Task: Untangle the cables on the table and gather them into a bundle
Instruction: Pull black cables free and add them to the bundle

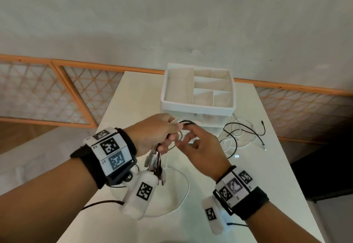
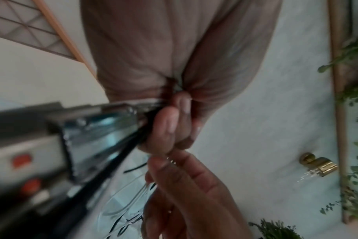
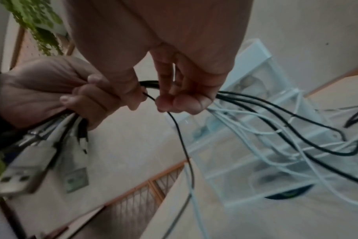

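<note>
My left hand [image 1: 168, 137] grips a bunch of black and white cables [image 3: 276, 129] just behind their plugs. Several USB plugs [image 1: 154, 164] hang below that fist, close and blurred in the left wrist view as a metal USB plug [image 2: 96, 134]. My right hand [image 1: 183, 137] is right beside it, with its fingers [image 3: 168, 100] curled round the strands and its thumb next to a thin black cable [image 3: 180, 137]. From there the cables [image 1: 238, 134] fan out in loose loops onto the white table [image 1: 133, 99].
A white compartment organizer [image 1: 196, 107] on clear drawers stands at the back of the table, just behind my hands. A white cable loop [image 1: 183, 191] lies on the table under my wrists. The table's left and right edges are close.
</note>
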Demonstrator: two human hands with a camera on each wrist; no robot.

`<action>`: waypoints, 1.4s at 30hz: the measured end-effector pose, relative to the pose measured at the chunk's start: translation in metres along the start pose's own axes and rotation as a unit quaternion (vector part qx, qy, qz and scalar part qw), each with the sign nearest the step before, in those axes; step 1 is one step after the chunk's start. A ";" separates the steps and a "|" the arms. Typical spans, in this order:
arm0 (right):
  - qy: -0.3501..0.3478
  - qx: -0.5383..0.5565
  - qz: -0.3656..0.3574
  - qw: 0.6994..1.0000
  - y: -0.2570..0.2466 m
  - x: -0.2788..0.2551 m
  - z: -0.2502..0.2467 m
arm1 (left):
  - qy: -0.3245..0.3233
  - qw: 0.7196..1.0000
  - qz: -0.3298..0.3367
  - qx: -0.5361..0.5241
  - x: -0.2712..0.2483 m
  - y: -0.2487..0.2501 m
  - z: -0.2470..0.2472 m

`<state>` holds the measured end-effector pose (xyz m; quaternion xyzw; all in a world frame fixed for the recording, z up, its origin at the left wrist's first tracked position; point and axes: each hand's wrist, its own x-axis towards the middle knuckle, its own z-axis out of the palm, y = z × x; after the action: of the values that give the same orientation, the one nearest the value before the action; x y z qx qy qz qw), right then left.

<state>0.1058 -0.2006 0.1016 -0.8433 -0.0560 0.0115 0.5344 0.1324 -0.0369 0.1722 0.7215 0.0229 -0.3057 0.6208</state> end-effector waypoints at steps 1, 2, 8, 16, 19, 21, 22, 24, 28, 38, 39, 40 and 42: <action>-0.006 0.018 -0.015 1.000 -0.007 0.005 0.003 | -0.015 1.000 0.008 0.001 -0.004 0.004 0.000; -0.010 0.028 -0.022 0.999 -0.011 0.010 0.007 | -0.028 0.999 0.019 0.005 -0.008 0.009 0.000; -0.122 -0.216 0.142 0.958 0.069 0.012 0.009 | 0.064 0.987 0.136 0.050 -0.019 0.030 -0.020; 0.197 -0.140 0.092 0.966 0.035 0.050 -0.103 | 0.188 0.959 0.028 0.209 -0.002 -0.023 -0.041; 0.223 -0.160 0.082 0.958 0.031 0.053 -0.122 | 0.237 0.971 -0.009 0.033 0.008 -0.030 -0.041; 0.156 -0.232 0.182 0.943 0.060 0.048 -0.126 | 0.256 0.966 -0.006 -0.024 0.010 -0.025 -0.042; 0.125 -0.233 0.248 0.932 0.077 0.043 -0.127 | 0.261 0.965 -0.002 -0.035 0.010 -0.022 -0.043; 0.106 -0.163 0.347 0.918 0.096 0.036 -0.134 | 0.269 0.962 0.005 -0.051 0.011 -0.019 -0.046; 0.206 -0.043 0.269 0.940 0.080 0.039 -0.161 | 0.274 0.959 -0.014 -0.065 0.015 -0.023 -0.049; 0.257 -0.051 0.037 0.964 0.039 0.066 -0.172 | 0.211 0.976 -0.040 -0.033 0.019 -0.026 -0.034; 0.209 -0.094 0.096 0.969 0.058 0.063 -0.167 | 0.200 0.979 -0.032 -0.037 0.018 -0.024 -0.034; 0.151 -0.148 0.167 0.963 0.077 0.057 -0.160 | 0.190 0.980 -0.026 -0.044 0.016 -0.022 -0.034; 0.050 -0.273 0.286 0.917 0.103 0.038 -0.142 | 0.172 0.983 -0.012 -0.063 0.012 -0.019 -0.034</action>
<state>0.1634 -0.3684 0.0709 -0.9360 0.2135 0.1061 0.2591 0.1483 -0.0055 0.1512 0.7224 0.1573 -0.1827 0.6481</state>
